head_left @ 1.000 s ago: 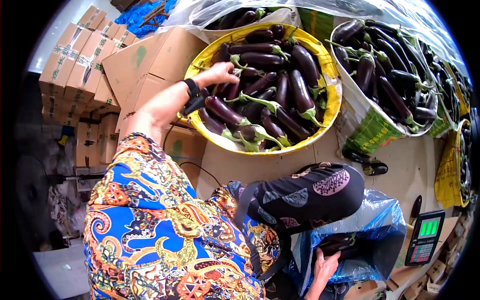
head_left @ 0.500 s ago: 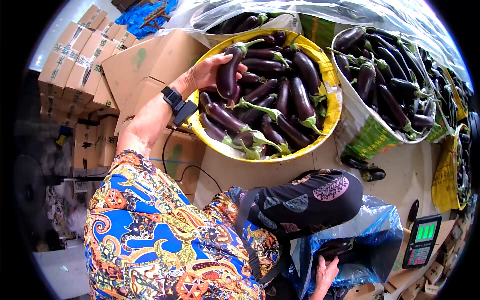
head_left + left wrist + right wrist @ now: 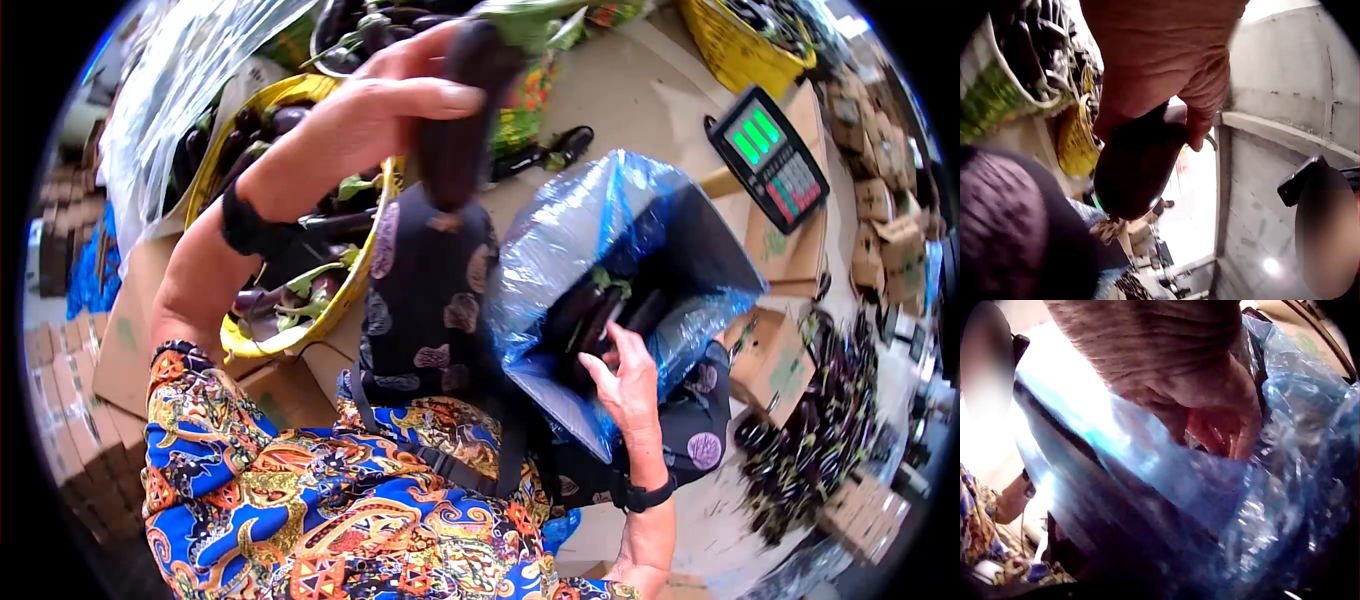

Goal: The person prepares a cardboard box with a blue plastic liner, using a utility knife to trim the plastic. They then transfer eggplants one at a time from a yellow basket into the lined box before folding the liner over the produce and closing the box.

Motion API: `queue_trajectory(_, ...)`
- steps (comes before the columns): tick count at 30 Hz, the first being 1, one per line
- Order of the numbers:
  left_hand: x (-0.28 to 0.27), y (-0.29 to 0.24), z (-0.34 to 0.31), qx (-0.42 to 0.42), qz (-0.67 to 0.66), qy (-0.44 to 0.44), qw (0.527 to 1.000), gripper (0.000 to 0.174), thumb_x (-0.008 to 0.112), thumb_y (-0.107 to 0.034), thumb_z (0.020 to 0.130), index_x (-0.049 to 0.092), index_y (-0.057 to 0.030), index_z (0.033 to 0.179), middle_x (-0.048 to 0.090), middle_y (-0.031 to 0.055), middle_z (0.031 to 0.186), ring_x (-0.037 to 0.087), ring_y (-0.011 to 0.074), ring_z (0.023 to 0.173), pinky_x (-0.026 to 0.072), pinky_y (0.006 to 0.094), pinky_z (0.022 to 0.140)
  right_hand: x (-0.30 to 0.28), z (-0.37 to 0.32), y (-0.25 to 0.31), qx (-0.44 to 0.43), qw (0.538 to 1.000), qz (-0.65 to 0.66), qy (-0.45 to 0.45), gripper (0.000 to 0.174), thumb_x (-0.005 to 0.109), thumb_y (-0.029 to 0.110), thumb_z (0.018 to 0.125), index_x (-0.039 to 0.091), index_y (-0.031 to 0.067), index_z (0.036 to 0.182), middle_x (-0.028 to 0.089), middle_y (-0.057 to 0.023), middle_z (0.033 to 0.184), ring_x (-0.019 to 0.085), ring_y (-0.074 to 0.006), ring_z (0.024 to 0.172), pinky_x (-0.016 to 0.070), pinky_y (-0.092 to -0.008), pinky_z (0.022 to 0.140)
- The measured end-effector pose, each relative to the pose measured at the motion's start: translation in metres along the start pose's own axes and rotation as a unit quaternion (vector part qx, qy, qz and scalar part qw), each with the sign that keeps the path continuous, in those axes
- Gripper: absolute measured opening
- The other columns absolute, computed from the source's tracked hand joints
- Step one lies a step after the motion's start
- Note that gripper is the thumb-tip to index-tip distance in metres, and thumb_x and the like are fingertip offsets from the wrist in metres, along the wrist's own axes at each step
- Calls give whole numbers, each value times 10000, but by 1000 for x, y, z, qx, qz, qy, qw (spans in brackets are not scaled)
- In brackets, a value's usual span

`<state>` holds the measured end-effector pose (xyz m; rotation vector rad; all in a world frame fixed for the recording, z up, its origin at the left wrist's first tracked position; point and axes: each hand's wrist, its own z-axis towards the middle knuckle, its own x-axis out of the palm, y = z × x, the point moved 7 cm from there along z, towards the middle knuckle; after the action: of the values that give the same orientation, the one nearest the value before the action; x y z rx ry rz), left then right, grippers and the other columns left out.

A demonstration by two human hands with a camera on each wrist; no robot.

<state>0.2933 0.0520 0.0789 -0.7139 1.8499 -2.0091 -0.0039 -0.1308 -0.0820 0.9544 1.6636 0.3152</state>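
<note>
In the head view the left hand grips a dark purple eggplant with a green stem end, held above the person's knee; the same eggplant hangs from the hand in the left wrist view. The right hand is inside the opening of a box lined with blue plastic, its thumb and fingers apart, beside several eggplants lying in it. Whether its fingertips touch them I cannot tell. In the right wrist view the blue plastic hides part of the right hand.
A yellow-rimmed basket of eggplants stands at the left. Beyond the lined box is a scale display with green digits. Loose eggplants lie on the floor, and a large pile lies at the right near cartons.
The left hand has taken an eggplant from the yellow-rimmed basket and carried it toward the lined box. The head view has turned to the right. The right hand stays at the box.
</note>
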Motion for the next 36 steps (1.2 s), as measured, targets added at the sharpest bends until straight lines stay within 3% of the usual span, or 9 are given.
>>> queue_trajectory(5, 143, 24, 64, -62, -92, 174, 978, 677, 742, -170, 815, 448, -16, 1405, 611, 111, 1248, 619, 202, 1122, 469, 351, 1011, -27, 12, 62, -26, 850, 526, 34, 902, 820, 26, 752, 322, 28, 1505, 443, -149, 1466, 617, -216, 1057, 560, -291, 778)
queue_trajectory(9, 206, 37, 88, -15, 35, 239, 970, 670, 788, -174, 805, 479, 4, 1372, 607, 96, 1219, 554, 159, 1157, 411, 318, 1037, -41, 3, 52, 114, 765, 630, 73, 306, 684, 171, 941, 650, 2, 1193, 672, -36, 818, 584, -93, 618, 462, -227, 561)
queue_trajectory(14, 217, 57, 115, -28, -3, 239, 970, 647, 762, -91, 809, 477, -21, 1386, 610, 82, 1260, 559, 157, 1168, 427, 317, 1042, -91, -27, -32, 112, 815, 562, -79, 346, 582, 291, 1000, 612, 26, 1221, 639, -53, 862, 571, -88, 663, 445, -208, 565)
queue_trajectory(16, 210, 63, 117, -21, 92, 289, 953, 680, 740, -34, 780, 480, -49, 1407, 625, 78, 1246, 576, 164, 1148, 433, 314, 1036, -129, -42, -61, 98, 798, 533, -263, 508, 624, 242, 969, 459, 18, 1394, 614, -121, 1141, 615, -151, 928, 515, -268, 757)
queue_trajectory(18, 208, 88, 118, -58, 154, 345, 924, 683, 730, -21, 747, 511, -67, 1392, 626, 69, 1251, 571, 171, 1159, 429, 322, 1040, -153, -64, -106, 149, 849, 261, -434, 697, 661, 187, 938, 287, 18, 1501, 494, -160, 1395, 552, -243, 1189, 489, -358, 959)
queue_trajectory(19, 208, 100, 122, -6, 193, 373, 908, 662, 708, -4, 711, 554, -67, 1352, 621, 65, 1257, 554, 175, 1182, 420, 327, 1045, -161, -72, -116, 186, 852, 162, -462, 619, 666, 121, 925, 381, 0, 1461, 507, -178, 1419, 556, -273, 1224, 467, -374, 1010)
queue_trajectory(24, 214, 148, 122, 9, 347, 443, 826, 653, 631, -70, 649, 603, -120, 1299, 608, 157, 1240, 558, 325, 1192, 424, 397, 1063, -147, -46, -48, 76, 934, 116, -331, 329, 659, 76, 912, 624, 3, 1231, 658, -109, 1209, 652, -184, 1018, 533, -335, 852)
queue_trajectory(28, 224, 188, 118, 8, 356, 529, 770, 646, 602, -52, 661, 594, -85, 1306, 603, 180, 1266, 534, 362, 1222, 403, 424, 1083, -111, -22, -1, 7, 971, 62, -230, 321, 669, 84, 884, 629, -23, 1184, 665, -180, 1080, 681, -274, 828, 550, -364, 774)
queue_trajectory(36, 221, 249, 105, 86, 645, 495, 576, 608, 633, -85, 755, 566, -154, 1355, 607, 222, 1202, 535, 357, 1218, 404, 482, 1056, -29, 9, -2, -23, 976, -175, -125, 447, 679, 152, 821, 575, -36, 1213, 620, -164, 1013, 628, -338, 932, 544, -436, 735)
